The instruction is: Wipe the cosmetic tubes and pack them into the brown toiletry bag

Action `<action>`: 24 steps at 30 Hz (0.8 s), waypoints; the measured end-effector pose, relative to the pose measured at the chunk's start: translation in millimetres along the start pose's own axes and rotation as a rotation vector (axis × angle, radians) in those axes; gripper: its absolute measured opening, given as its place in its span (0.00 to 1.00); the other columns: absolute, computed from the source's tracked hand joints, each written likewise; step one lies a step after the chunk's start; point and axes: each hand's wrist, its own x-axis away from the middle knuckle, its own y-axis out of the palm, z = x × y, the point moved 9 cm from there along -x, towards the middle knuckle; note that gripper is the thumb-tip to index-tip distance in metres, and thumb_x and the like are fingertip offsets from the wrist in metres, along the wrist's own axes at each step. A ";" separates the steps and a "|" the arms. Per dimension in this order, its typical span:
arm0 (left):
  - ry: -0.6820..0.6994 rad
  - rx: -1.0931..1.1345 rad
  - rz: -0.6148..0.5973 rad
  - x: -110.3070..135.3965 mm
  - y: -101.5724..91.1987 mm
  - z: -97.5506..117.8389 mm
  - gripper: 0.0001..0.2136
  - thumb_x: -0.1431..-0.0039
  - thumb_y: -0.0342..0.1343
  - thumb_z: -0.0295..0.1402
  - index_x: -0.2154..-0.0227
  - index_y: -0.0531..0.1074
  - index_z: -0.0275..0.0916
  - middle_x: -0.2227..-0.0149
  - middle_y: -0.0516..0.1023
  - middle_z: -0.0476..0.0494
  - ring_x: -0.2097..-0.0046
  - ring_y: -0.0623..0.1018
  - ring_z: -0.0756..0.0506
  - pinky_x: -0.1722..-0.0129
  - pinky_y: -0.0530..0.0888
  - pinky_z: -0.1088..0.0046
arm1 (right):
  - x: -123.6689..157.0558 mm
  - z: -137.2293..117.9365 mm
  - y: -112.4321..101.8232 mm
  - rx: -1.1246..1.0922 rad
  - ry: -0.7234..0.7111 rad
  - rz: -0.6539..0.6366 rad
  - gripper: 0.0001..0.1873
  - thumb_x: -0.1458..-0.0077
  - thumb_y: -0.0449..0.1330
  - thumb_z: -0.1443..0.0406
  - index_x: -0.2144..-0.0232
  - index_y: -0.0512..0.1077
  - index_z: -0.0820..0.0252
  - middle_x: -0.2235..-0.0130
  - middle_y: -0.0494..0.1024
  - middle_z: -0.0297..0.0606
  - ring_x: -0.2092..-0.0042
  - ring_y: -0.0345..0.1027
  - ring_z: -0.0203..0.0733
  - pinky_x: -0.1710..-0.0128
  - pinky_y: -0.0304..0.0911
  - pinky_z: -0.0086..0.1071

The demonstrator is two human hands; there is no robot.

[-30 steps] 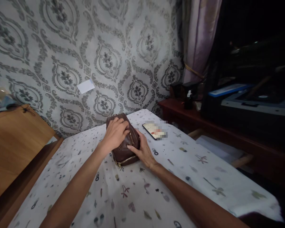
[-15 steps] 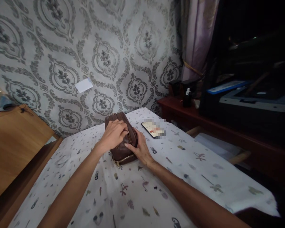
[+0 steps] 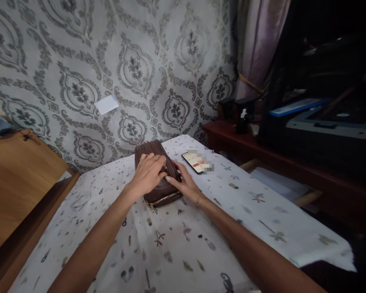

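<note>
A brown leather zip pouch (image 3: 158, 194) lies on the table under a white cloth printed with small figures (image 3: 177, 244). My left hand (image 3: 147, 174) rests on top of the pouch with its fingers curled over the upper edge. My right hand (image 3: 186, 184) grips the pouch's right side, thumb pressed against the top near the zip. Both hands meet at the pouch's upper right corner.
A phone (image 3: 197, 162) with a lit screen lies on the cloth just right of the pouch. A wooden cabinet (image 3: 21, 179) stands at the left. A dark red shelf (image 3: 262, 150) with small bottles runs along the right. A patterned wall (image 3: 134, 73) is behind.
My right hand has slid up the pouch's right side toward the top, closer to my left hand. The pouch stays in place.
</note>
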 end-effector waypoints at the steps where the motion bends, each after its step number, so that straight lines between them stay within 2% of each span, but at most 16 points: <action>1: 0.000 0.003 -0.001 0.0 1.5 -1.0 0.07 0.41 0.58 0.31 0.65 0.65 0.40 0.62 0.76 0.45 0.57 0.70 0.40 0.57 0.60 0.62 | -1.4 1.1 0.5 -0.039 0.008 -0.030 0.37 0.45 0.60 0.47 0.39 0.59 0.53 0.39 0.65 0.45 0.38 0.59 0.51 0.39 0.57 0.49; 3: 0.005 0.005 -0.002 -0.3 3.7 -2.2 0.07 0.41 0.58 0.31 0.65 0.65 0.40 0.62 0.76 0.44 0.57 0.70 0.40 0.57 0.60 0.62 | -2.8 2.4 0.2 -0.062 0.004 -0.046 0.36 0.46 0.61 0.47 0.39 0.61 0.54 0.40 0.66 0.45 0.39 0.60 0.51 0.39 0.58 0.48; 7: 0.004 0.015 0.009 0.2 4.5 -3.7 0.05 0.41 0.57 0.29 0.66 0.66 0.40 0.63 0.75 0.43 0.56 0.70 0.39 0.57 0.60 0.60 | 0.4 -1.9 -3.5 0.111 -0.057 0.046 0.34 0.45 0.60 0.49 0.39 0.62 0.53 0.42 0.69 0.45 0.40 0.61 0.53 0.38 0.56 0.51; 12: -0.015 0.046 0.022 2.5 -0.8 -5.8 0.02 0.40 0.54 0.27 0.68 0.68 0.40 0.62 0.74 0.42 0.56 0.69 0.39 0.57 0.61 0.60 | 4.0 -6.3 -0.6 0.179 -0.088 0.049 0.33 0.42 0.58 0.49 0.38 0.61 0.53 0.42 0.70 0.45 0.41 0.62 0.53 0.39 0.56 0.52; 17: -0.013 0.052 0.009 3.0 -4.2 -7.1 0.03 0.38 0.53 0.28 0.68 0.69 0.39 0.63 0.72 0.42 0.56 0.69 0.39 0.58 0.61 0.62 | 2.2 1.8 3.7 0.076 -0.042 -0.002 0.43 0.49 0.63 0.45 0.37 0.56 0.53 0.39 0.64 0.46 0.38 0.59 0.53 0.38 0.56 0.50; 24: -0.012 0.109 0.026 5.0 -5.6 -7.8 0.05 0.38 0.51 0.28 0.67 0.71 0.39 0.63 0.72 0.42 0.56 0.69 0.40 0.57 0.62 0.61 | 5.2 -6.0 7.7 0.202 -0.097 0.014 0.51 0.55 0.66 0.42 0.36 0.55 0.54 0.41 0.66 0.47 0.39 0.58 0.60 0.39 0.55 0.54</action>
